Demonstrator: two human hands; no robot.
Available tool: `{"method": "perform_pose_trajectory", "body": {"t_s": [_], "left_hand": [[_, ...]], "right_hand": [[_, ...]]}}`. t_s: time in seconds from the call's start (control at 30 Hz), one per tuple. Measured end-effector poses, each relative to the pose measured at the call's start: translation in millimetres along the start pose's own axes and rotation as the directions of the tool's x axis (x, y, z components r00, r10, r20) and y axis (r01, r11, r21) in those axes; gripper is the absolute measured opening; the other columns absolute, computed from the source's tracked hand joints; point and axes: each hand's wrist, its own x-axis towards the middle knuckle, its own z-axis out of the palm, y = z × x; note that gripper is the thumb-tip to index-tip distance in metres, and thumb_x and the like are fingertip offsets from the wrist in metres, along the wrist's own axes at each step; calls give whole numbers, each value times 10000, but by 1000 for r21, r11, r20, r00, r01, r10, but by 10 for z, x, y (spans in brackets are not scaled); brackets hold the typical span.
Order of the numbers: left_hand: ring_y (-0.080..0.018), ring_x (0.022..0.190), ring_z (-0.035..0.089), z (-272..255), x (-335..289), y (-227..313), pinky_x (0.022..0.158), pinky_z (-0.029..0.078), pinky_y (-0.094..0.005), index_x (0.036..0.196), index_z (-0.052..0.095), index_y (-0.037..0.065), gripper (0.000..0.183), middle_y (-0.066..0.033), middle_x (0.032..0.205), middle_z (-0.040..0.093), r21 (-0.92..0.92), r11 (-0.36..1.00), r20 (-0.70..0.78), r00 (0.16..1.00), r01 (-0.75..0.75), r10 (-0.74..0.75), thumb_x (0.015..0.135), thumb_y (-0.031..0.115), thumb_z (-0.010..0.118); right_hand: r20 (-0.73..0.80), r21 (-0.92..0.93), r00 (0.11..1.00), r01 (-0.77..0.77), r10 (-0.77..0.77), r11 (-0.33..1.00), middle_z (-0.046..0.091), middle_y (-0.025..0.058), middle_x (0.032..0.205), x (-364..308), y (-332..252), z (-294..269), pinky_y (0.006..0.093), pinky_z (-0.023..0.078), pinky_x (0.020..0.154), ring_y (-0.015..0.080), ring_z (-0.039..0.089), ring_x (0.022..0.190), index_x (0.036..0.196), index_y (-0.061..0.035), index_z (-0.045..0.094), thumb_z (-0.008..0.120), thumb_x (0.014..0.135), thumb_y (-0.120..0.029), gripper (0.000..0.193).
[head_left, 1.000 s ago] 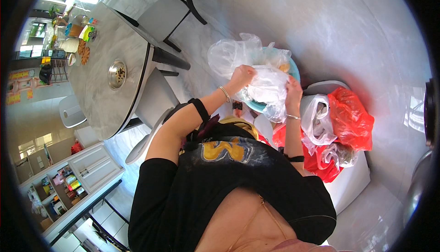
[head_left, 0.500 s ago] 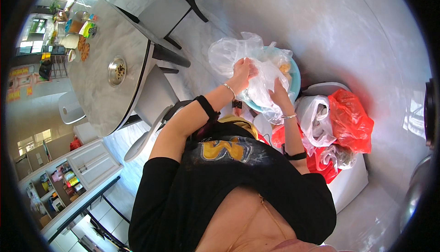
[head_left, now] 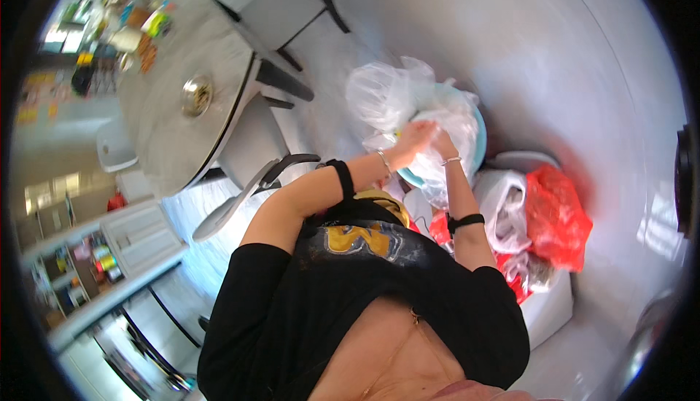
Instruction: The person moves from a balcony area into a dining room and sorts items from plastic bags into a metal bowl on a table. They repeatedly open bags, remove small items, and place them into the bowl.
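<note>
A light blue basin (head_left: 479, 138) is lined and overhung by crumpled clear plastic bags (head_left: 379, 98). My left hand (head_left: 415, 143) is over the basin, its fingers closed on the thin clear plastic bag (head_left: 437, 175) there. Close against it is my right hand (head_left: 442, 144), at the same bag. Motion smears its fingers, and whether they grip the plastic cannot be made out. The bag's contents are hidden under the bunched plastic.
Right of the basin, a white plastic bag (head_left: 503, 208) and a red plastic bag (head_left: 558, 215) rest on a white surface (head_left: 547, 313). At the left stands a grey table (head_left: 171, 135) with a metal bowl (head_left: 197, 95). A chair (head_left: 281, 14) stands beyond it.
My hands have come together over the basin; they were apart before, the right one with its fingers spread. The whole view has shifted and tilted slightly.
</note>
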Motion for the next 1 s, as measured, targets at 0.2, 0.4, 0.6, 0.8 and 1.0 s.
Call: {"method": "perform_pose_trajectory", "body": {"t_s": [0.2,0.4,0.6,0.8,1.0], "left_hand": [[-129,552,516,243,-52,-222,471,391,-323,637,565,51,359,-14,569,516,311,948,-11,997,-73,80,870,321,521],[-79,568,347,290,-434,-59,485,273,-291,632,507,54,372,36,586,385,59,997,75,997,-40,36,897,315,494],[-89,563,366,240,-381,-6,484,292,-290,678,525,36,342,25,592,404,9,994,138,985,-106,103,893,300,496],[-131,479,408,197,-199,19,419,311,-317,709,526,24,354,-21,574,450,-69,997,32,999,-24,26,887,329,498],[-126,472,405,136,-9,-55,437,298,-311,734,541,42,318,-10,554,446,-191,980,32,998,-49,56,892,305,456]], "right_hand": [[369,-180,888,-221,274,959,585,116,715,-493,87,276,371,437,516,277,566,594,1003,-43,556,494,806,-49,207],[422,-278,827,-272,372,921,575,99,704,-697,134,331,353,421,485,254,551,566,987,-51,556,490,814,-53,185],[435,-276,813,-290,388,916,565,82,693,-686,248,347,336,405,454,231,535,538,971,-58,557,485,822,-57,165],[440,-253,804,-316,399,915,555,65,681,-549,355,389,318,390,423,208,520,510,955,-66,557,481,829,-61,147],[428,-93,820,-379,381,921,545,48,670,-385,588,393,300,374,392,184,505,482,938,-74,558,477,837,-65,130]]}}
